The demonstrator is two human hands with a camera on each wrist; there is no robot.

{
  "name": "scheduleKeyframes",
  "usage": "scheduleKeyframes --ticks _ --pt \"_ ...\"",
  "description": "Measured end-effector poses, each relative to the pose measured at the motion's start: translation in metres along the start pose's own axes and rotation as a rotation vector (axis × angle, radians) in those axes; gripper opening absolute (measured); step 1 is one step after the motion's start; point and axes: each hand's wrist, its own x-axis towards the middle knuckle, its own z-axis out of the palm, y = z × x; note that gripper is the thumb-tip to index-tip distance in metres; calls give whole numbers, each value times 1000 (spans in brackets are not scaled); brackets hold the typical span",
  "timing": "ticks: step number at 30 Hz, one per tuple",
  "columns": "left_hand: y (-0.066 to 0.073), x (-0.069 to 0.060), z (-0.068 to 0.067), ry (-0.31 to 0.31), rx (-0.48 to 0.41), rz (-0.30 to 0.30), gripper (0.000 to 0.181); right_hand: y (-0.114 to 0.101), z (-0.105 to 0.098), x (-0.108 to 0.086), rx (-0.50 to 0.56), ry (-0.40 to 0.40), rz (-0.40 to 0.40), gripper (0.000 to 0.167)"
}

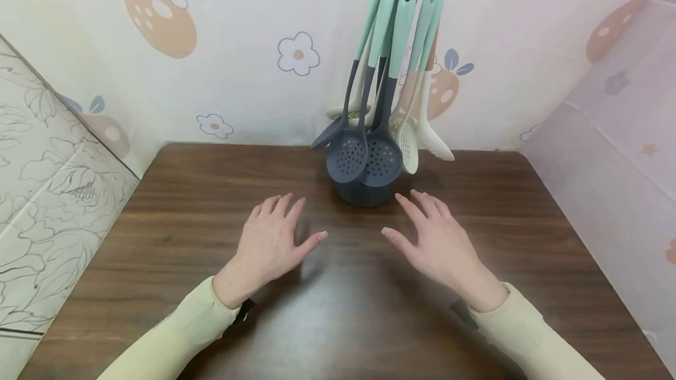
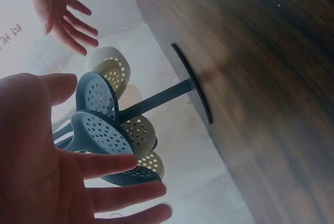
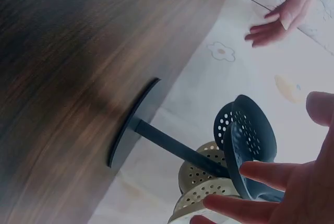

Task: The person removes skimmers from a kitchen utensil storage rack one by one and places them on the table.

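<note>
Dark grey utensil stand (image 1: 364,195) with a slim post and flat, curved-edged base, upright towards the back of the broad brown wood-grain desk (image 1: 338,315), and it's well loaded! Mint-green handles (image 1: 404,28) hang round its top, dark blue-grey perforated skimmers (image 1: 382,160) to the front, cream perforated heads (image 1: 408,148) beside them, and a white spoon (image 1: 435,142) with a brown handle out right. Bare left grip (image 1: 269,245): fingers spread, nothing held. Right grip (image 1: 438,242): spread too, nothing held, the pair flanking the stand, apparently just off it. Progress, then: every utensil in sight is up, none visibly left to hang; whether that's a start or a finish, no telling. Lettering? Small reddish marks (image 2: 10,34) at the left wrist view's edge resemble writing, unreadable, and no brand shows legibly anywhere.
</note>
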Motion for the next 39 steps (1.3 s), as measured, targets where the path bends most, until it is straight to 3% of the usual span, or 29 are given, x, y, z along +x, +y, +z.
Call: scheduleKeyframes --ticks 5,15,26,29,33,39 --pt "1 3 3 8 -23 18 69 0 -2 2 46 -13 52 75" --pt "3 8 11 47 -29 83 46 5 -13 10 67 22 16 48" --pt "-1 3 25 -37 -27 95 35 25 -46 32 107 212 12 27" --pt "-5 3 25 -89 -12 79 35 30 -57 48 120 270 10 25" --pt "-12 6 23 -228 26 45 41 37 -70 71 152 332 12 25" --pt "-18 9 23 -402 53 16 54 40 -89 105 264 320 75 32"
